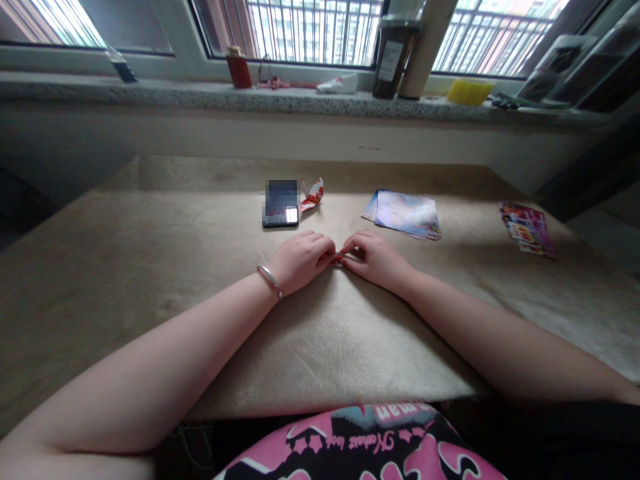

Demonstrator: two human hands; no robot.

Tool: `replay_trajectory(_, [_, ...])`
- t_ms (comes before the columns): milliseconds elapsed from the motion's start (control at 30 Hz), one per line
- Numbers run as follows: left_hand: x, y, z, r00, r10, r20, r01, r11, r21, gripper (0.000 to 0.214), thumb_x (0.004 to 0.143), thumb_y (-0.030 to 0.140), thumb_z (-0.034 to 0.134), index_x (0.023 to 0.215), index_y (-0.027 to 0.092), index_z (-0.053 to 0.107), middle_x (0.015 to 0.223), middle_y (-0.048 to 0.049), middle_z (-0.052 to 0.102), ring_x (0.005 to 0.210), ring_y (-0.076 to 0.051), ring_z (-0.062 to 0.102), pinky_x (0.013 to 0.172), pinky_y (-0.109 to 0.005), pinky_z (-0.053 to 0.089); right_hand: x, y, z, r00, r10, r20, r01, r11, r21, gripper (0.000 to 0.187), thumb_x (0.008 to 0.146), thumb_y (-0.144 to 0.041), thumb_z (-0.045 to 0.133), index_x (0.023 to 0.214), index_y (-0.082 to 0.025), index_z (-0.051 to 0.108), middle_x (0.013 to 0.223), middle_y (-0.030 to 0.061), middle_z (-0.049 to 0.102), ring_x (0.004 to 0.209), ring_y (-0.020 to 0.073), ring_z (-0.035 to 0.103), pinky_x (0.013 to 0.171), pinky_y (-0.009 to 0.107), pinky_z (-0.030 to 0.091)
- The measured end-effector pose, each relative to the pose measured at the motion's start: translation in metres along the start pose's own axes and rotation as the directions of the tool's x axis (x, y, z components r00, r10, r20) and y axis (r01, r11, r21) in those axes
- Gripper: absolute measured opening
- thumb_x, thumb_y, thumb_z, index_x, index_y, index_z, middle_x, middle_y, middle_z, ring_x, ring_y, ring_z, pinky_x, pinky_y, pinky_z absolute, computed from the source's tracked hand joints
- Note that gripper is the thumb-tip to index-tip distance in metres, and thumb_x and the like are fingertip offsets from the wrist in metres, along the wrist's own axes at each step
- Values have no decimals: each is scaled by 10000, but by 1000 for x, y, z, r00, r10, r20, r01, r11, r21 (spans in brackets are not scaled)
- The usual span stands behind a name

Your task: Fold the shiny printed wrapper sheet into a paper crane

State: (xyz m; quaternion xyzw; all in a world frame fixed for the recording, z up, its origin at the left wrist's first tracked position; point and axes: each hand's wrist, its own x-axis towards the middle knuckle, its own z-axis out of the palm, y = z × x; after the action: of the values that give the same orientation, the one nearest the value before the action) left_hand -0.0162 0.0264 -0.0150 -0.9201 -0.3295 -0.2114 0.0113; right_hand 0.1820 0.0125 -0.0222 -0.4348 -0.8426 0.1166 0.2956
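Both my hands meet over the middle of the table [310, 360]. Between their fingertips is a small red-and-white folded piece [337, 259], which looks like paper; most of it is hidden. My left hand [303, 259], with a silver bangle [269, 279] on the wrist, pinches its left end with bent fingers. My right hand [375, 260] pinches the right end between thumb and fingertips. Just beyond my left hand lie a dark phone [281, 204] and a crumpled red-and-white wrapper-like piece [313, 195] beside it.
A fanned stack of bluish cards [407, 215] lies beyond my right hand. Farther right is a spread of colourful printed cards [527, 230]. On the stone windowsill stand a red lighter-shaped object [239, 68], a dark lidded container [393, 60] and a yellow block [470, 92].
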Motion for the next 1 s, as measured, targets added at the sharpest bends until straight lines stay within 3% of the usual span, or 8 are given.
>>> replay_trajectory(200, [0,3,-1,1000,-21,-23,20,999,-42,40,814,178,566,841,148,565,755,-23,635,716,-148,552,660,-249,416,-1,0,1,999,-38,9,38,998,-40,35,759,-228,612,773,-198,623,730,19,609,757,160,530,694,274,423])
replay_trajectory(367, [0,3,-2,999,-37,1,37,997,-69,38,810,182,569,838,157,560,744,-11,628,677,-130,543,623,-230,398,-2,-1,-2,997,-68,34,72,987,-145,78,785,-266,586,794,-201,628,841,42,637,837,177,529,747,295,415])
replay_trajectory(700, [2,8,-6,998,17,52,-21,998,65,117,860,220,503,777,156,555,713,-17,598,669,-135,528,613,-239,382,1,-11,-8,983,-151,106,177,932,-315,184,832,-250,501,700,-194,617,773,51,622,766,185,492,685,309,369])
replay_trajectory(1000, [0,11,-18,986,-52,159,18,977,212,176,881,219,481,781,147,608,776,-46,597,727,-159,537,623,-257,387,1,-5,-8,992,-98,78,113,973,-204,127,800,-255,547,710,-198,616,795,41,634,777,175,514,699,294,397])
